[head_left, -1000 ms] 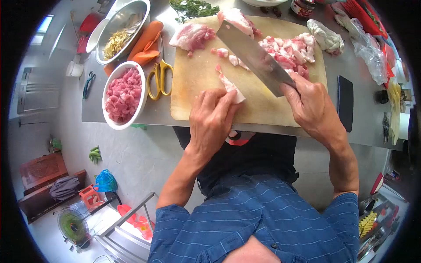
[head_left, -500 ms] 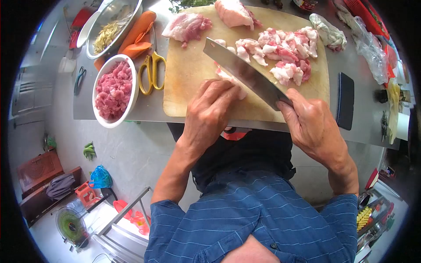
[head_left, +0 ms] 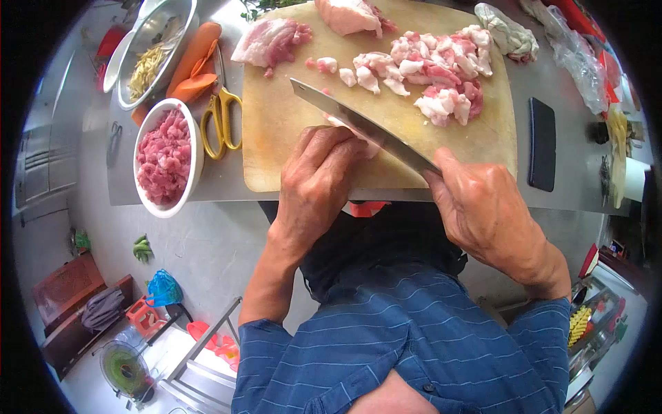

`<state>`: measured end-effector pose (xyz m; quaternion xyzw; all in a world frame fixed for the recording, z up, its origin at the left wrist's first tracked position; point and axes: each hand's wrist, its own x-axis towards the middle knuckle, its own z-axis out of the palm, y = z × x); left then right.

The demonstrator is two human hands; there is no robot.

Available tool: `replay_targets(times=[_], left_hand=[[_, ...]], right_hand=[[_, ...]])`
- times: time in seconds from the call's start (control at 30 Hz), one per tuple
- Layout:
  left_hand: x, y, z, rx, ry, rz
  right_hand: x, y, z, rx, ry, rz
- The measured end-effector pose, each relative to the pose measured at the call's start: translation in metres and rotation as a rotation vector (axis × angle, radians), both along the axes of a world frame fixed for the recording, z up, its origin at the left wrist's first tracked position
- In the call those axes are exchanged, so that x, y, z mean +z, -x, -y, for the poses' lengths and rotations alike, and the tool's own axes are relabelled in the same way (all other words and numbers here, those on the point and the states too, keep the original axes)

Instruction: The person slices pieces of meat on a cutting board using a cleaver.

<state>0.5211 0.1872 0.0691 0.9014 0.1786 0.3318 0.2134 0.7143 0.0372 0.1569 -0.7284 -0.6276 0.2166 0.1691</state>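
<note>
My right hand (head_left: 476,203) is wrapped round the handle of a cleaver (head_left: 365,127), whose blade slants up and left over the wooden cutting board (head_left: 276,152). Beside the blade, my left hand (head_left: 318,179) has its fingers curled onto a strip of meat (head_left: 352,126), partly hidden by the fingers and blade. Cut fatty pieces (head_left: 448,62) form a pile at the board's upper right, with a few small bits to its left. Two larger chunks lie along the far side, one pink and white (head_left: 265,43), the other with pale skin (head_left: 348,15).
Left of the board are yellow-handled scissors (head_left: 222,124), a white bowl of cut meat (head_left: 138,172), carrots (head_left: 195,58) and a metal bowl with pale shreds (head_left: 124,86). A phone (head_left: 543,145), a cloth (head_left: 507,33) and a plastic bag (head_left: 576,65) lie to the right.
The view has shifted, moving the board and bowls slightly left. The cleaver has moved toward me relative to the board, uncovering small meat bits beyond its blade. Both hands keep their hold.
</note>
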Motion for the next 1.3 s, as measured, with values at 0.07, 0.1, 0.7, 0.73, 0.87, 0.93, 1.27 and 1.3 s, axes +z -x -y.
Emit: replay_targets(times=[0.07, 0.1, 0.7, 0.73, 0.87, 0.93, 1.27, 1.3], left_hand=[[-0.002, -0.001, -0.002, -0.005, -0.012, 0.01], [-0.002, 0.0, -0.002, -0.01, -0.01, 0.011], [-0.004, 0.001, -0.006, -0.056, -0.018, 0.019], [-0.004, 0.002, -0.007, -0.061, -0.007, 0.018], [-0.004, 0.003, -0.009, -0.078, 0.001, 0.027], [-0.004, 0.004, -0.009, -0.085, -0.002, 0.022], [-0.002, 0.002, -0.001, -0.037, 0.013, 0.045], [-0.002, 0.002, -0.001, -0.033, 0.015, 0.046]], right_hand=[[0.004, 0.0, 0.002, -0.002, 0.038, 0.003], [0.006, 0.0, 0.003, 0.001, 0.073, 0.003], [0.023, -0.001, 0.008, 0.025, 0.155, 0.056], [0.023, -0.001, 0.004, 0.024, 0.155, 0.058], [0.012, 0.001, -0.007, 0.068, 0.044, 0.076], [0.0, 0.004, -0.013, 0.076, -0.029, 0.103], [-0.011, 0.0, 0.002, 0.124, -0.282, 0.118], [-0.006, -0.002, 0.007, 0.101, -0.216, 0.136]])
